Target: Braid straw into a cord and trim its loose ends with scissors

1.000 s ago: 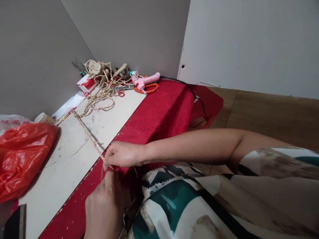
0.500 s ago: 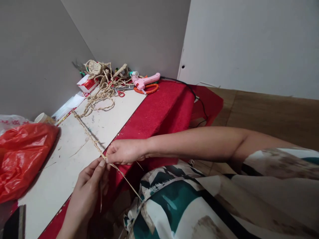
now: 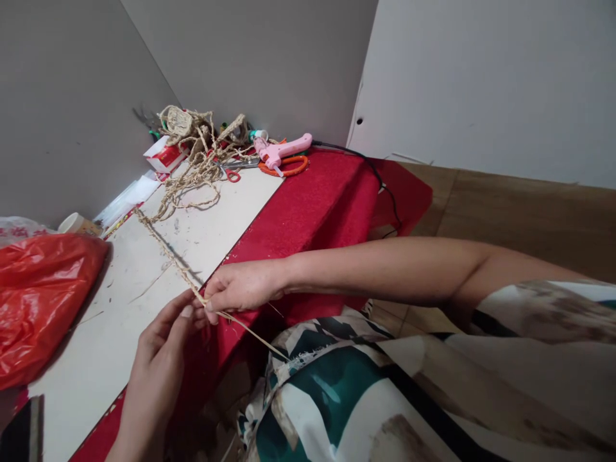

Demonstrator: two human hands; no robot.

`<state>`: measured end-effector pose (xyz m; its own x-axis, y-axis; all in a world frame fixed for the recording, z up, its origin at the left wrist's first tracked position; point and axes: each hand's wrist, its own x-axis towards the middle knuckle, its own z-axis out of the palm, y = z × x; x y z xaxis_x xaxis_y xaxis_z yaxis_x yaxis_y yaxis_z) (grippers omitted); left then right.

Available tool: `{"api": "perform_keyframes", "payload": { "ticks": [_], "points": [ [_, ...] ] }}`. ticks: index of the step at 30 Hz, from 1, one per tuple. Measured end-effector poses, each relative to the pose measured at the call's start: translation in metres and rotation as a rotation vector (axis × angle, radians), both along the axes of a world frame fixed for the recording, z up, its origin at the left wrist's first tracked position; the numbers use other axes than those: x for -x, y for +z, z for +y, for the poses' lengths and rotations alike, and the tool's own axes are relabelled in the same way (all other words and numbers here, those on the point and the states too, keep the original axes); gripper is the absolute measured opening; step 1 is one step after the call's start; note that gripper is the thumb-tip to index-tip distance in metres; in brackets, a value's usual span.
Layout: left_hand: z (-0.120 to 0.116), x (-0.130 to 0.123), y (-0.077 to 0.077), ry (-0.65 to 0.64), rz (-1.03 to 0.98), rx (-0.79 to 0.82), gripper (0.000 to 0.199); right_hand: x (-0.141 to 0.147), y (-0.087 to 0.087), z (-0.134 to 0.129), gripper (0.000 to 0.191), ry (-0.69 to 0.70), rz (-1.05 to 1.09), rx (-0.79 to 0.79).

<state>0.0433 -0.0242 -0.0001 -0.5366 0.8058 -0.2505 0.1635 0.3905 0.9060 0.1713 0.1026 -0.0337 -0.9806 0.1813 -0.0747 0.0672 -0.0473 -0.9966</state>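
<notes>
A thin braided straw cord [image 3: 169, 251] stretches from the white board to both hands at the table's near edge. My right hand [image 3: 245, 284] is closed, pinching the cord's lower end between thumb and fingers. Just to its left, my left hand [image 3: 163, 346] holds the same end with its fingertips; its thumb lies a little back from the cord. Loose straw strands [image 3: 257, 337] run from the pinch down towards the patterned clothing on my lap. Part of the left fingers is hidden behind the cord and the right hand.
Farther back lie a heap of straw cord [image 3: 192, 179], orange-handled scissors [image 3: 293, 168], a pink glue gun [image 3: 283, 151] with a black cable, and a red-white box [image 3: 166, 156]. A red plastic bag [image 3: 45, 295] and a cup [image 3: 77, 223] stand left. Red cloth [image 3: 308, 205] covers the table edge.
My left thumb has drawn back slightly from the cord, down and to the left. My right hand keeps its pinch, its fingers a little lower. The view has shifted slightly.
</notes>
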Motion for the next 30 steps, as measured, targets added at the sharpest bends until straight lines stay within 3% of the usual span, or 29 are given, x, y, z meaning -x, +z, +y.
{"api": "perform_keyframes", "payload": {
  "ticks": [4,9,13,18,23,26,30],
  "points": [
    [0.003,-0.003,-0.009,-0.099,-0.289,0.039,0.022,0.000,0.000,-0.001,0.025,0.009,0.016,0.039],
    [-0.002,-0.002,-0.013,-0.140,-0.124,0.060,0.029,-0.005,0.004,0.002,0.022,0.005,-0.017,-0.125],
    [-0.005,-0.004,-0.008,-0.138,0.016,0.066,0.033,-0.009,0.013,0.004,0.019,0.008,-0.066,-0.336],
    [-0.003,-0.004,-0.012,-0.091,-0.122,0.075,0.033,-0.009,0.021,-0.001,0.024,-0.022,-0.048,-0.683],
    [-0.001,0.000,-0.020,-0.114,-0.118,0.053,0.032,-0.020,0.025,-0.004,0.032,-0.084,-0.159,-1.021],
    [-0.001,-0.003,-0.020,-0.101,-0.074,0.026,0.031,-0.028,0.029,-0.008,0.035,-0.094,-0.159,-1.037],
    [0.000,-0.011,-0.019,-0.025,-0.105,-0.028,0.028,-0.029,0.028,-0.017,0.034,-0.094,-0.137,-0.928]
  ]
}}
